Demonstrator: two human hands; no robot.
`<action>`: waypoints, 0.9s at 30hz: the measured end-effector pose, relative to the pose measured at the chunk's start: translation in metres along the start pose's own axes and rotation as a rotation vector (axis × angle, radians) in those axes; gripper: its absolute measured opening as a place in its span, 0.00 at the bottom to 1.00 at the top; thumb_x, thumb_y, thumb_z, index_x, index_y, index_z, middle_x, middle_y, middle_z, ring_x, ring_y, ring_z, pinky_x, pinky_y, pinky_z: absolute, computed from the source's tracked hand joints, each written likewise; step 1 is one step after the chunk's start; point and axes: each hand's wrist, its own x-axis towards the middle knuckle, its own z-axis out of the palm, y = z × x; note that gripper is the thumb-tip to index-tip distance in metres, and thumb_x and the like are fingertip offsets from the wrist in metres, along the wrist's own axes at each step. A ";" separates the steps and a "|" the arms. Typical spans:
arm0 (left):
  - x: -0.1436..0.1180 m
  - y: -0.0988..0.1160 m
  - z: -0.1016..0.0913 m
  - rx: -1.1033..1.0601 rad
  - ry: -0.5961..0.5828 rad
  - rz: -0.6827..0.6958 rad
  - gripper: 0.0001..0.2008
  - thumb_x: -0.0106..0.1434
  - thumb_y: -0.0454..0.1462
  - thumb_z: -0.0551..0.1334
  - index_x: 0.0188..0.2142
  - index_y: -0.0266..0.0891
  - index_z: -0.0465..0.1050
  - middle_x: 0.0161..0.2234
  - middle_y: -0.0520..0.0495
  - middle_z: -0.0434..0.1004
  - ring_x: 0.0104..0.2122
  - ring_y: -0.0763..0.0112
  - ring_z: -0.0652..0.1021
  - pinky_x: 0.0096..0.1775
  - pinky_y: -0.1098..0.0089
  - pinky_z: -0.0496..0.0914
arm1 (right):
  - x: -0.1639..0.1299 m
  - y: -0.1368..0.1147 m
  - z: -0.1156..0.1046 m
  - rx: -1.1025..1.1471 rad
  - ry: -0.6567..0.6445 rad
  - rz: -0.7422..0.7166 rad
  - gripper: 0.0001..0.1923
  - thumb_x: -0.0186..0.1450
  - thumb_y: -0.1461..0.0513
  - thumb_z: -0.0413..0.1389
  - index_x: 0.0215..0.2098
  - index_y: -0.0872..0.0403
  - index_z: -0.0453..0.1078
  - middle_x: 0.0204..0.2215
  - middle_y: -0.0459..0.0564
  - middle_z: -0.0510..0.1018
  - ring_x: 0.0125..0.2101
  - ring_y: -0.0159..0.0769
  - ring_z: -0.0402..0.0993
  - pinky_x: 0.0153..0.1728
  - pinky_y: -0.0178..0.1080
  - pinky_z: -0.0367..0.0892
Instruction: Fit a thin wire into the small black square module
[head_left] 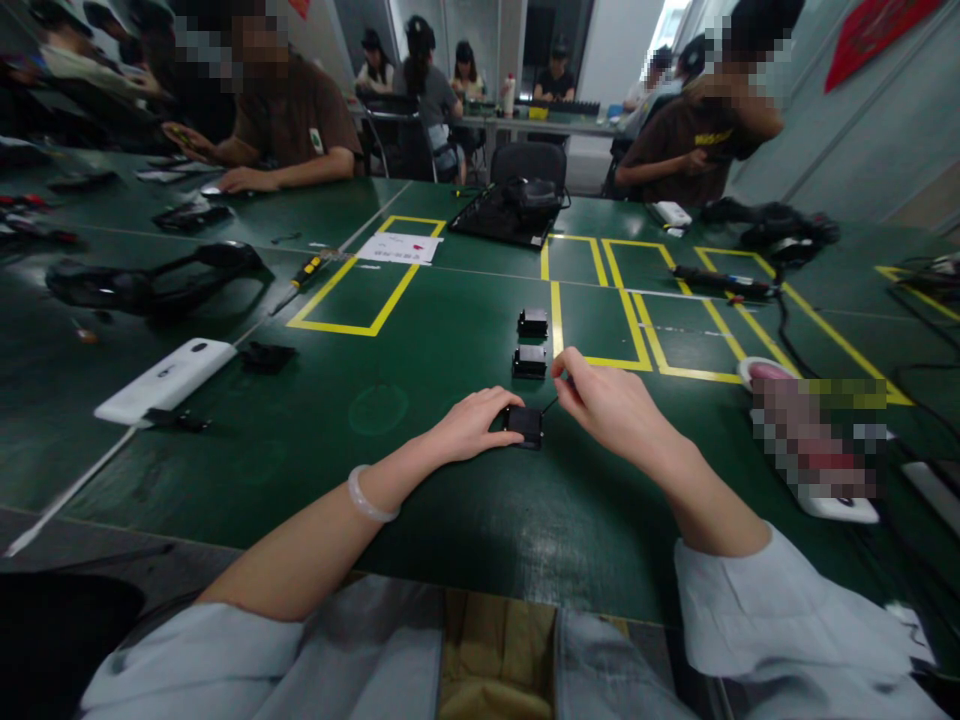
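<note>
A small black rectangular part (529, 428) lies flat on the green table. My left hand (480, 420) grips its left side, thumb at the near edge and fingers at the far edge. My right hand (604, 400) is closed in a pinch on a thin dark rod (552, 404), whose tip reaches the part's upper right edge. Most of the rod is hidden by the fingers, so its kind cannot be made out. Just beyond my hands stand two similar small black blocks with grey tops, the nearer block (530, 361) and the farther block (533, 322).
Yellow tape rectangles (600, 362) mark the green table (450, 540). White power banks or boxes lie left (165, 382) and right (832, 505). A yellow-black screwdriver (306, 271), black headset (150, 280) and black tray (487, 222) lie farther off. Several people sit beyond.
</note>
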 end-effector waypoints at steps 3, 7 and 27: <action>0.000 0.000 0.000 0.002 -0.001 0.002 0.18 0.64 0.47 0.62 0.49 0.41 0.67 0.45 0.44 0.72 0.45 0.58 0.73 0.45 0.62 0.68 | 0.000 -0.001 -0.001 -0.008 0.011 0.007 0.12 0.71 0.58 0.41 0.45 0.53 0.62 0.30 0.48 0.78 0.28 0.35 0.73 0.23 0.35 0.48; 0.000 -0.001 0.001 -0.002 0.009 0.006 0.19 0.64 0.48 0.62 0.49 0.42 0.68 0.45 0.44 0.72 0.45 0.59 0.73 0.45 0.62 0.68 | 0.002 -0.002 -0.001 -0.094 -0.028 0.042 0.16 0.72 0.54 0.40 0.43 0.53 0.64 0.28 0.49 0.78 0.28 0.38 0.74 0.23 0.35 0.47; 0.000 -0.001 0.001 0.021 0.006 0.007 0.19 0.64 0.48 0.62 0.49 0.42 0.67 0.45 0.44 0.71 0.44 0.59 0.73 0.45 0.62 0.67 | 0.003 -0.002 0.001 -0.113 -0.016 0.071 0.17 0.72 0.55 0.39 0.43 0.54 0.65 0.27 0.51 0.78 0.27 0.38 0.75 0.23 0.35 0.46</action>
